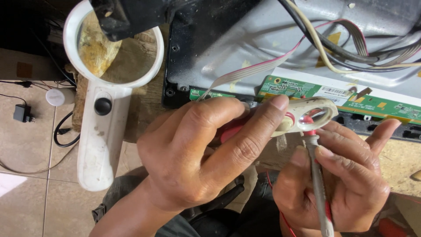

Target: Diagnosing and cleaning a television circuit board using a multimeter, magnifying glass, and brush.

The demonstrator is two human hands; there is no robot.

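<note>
Hands meet over the workbench: left hand [197,153] pinches a small cream magnifier [309,115], right hand [337,184] closes on a thin probe [318,184] whose tip sits under the lens; inspection looks midway, with green circuit strip [333,94] exposed behind and large white magnifier [103,96] lying aside

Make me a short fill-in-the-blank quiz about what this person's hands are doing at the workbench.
1. The left hand holds a small ____ over the tip of the probe.
2. The right hand grips a thin probe with a ____ tip.
3. The big white magnifier lies to the ____ of both hands.
4. The long circuit board is ____.

Missing words: magnifier; red; left; green
</note>
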